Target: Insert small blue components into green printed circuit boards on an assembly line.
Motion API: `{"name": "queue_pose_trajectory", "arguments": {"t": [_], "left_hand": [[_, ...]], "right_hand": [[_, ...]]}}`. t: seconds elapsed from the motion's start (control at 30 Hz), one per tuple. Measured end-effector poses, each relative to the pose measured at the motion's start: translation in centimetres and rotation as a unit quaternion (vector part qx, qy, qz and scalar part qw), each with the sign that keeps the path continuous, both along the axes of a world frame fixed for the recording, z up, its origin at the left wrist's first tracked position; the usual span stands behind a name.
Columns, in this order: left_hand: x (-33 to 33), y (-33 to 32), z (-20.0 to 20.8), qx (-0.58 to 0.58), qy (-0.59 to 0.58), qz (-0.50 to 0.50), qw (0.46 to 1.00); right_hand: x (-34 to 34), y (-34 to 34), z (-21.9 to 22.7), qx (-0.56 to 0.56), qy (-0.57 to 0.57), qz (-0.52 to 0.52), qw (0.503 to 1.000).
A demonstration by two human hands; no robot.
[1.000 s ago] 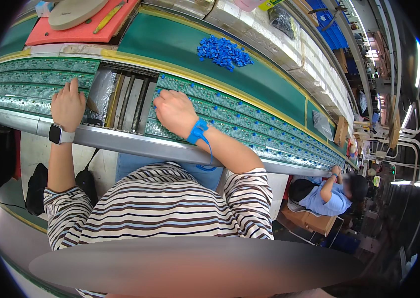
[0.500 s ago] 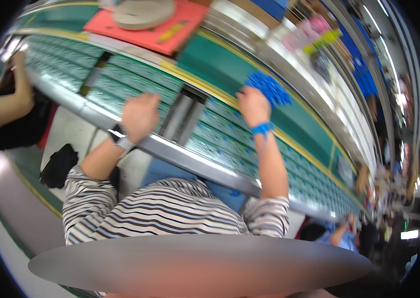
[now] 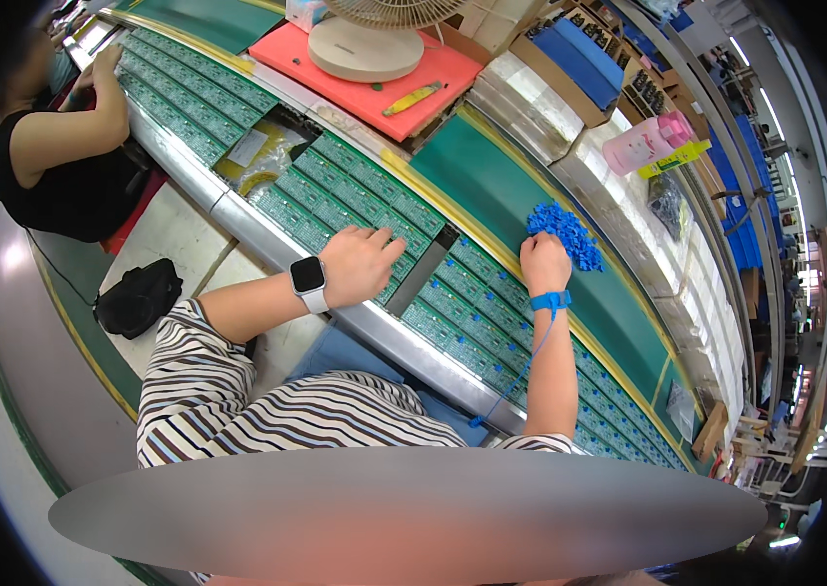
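My left hand (image 3: 360,266) is over the near right part of a green circuit board panel (image 3: 335,195), its bent fingers apart; I see nothing held in it. At the near edge of a heap of small blue parts (image 3: 567,234), my right hand (image 3: 544,266) has its fingertips drawn together. What they pinch, if anything, is hidden. Between my hands a narrow dark gap (image 3: 423,269) separates the board panels. To its right, more green boards (image 3: 472,303) carry scattered small blue parts.
A fan (image 3: 364,49) stands on a red foam sheet (image 3: 281,44) beside a yellow cutter (image 3: 411,99). A pink bottle (image 3: 648,142) is on white foam blocks (image 3: 618,176). A metal rail (image 3: 394,337) edges the line. Another person (image 3: 62,146) works at far left.
The view has swung and sharpened. The gap between my hands has narrowed, while the one farther left has widened and shows a plastic bag. My right hand stays by the blue heap.
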State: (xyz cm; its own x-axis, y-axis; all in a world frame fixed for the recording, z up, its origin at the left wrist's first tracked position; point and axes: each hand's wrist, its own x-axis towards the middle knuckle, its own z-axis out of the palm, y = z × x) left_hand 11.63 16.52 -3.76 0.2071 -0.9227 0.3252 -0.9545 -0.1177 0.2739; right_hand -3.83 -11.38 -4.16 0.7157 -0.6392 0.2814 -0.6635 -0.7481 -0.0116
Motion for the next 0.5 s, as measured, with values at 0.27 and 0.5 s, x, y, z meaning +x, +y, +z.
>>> {"name": "queue_pose_trajectory", "arguments": {"t": [0.27,0.5], "left_hand": [[-1.9,-3.0,3.2,-0.028,0.123,-0.083,0.989],[-3.3,-4.1,2.5,-0.084,0.182,-0.109,0.974]], "right_hand": [[-0.7,10.2,4.1,0.286,-0.140,0.164,0.934],[-0.2,12.7,4.0,0.391,-0.144,0.184,0.890]]}}
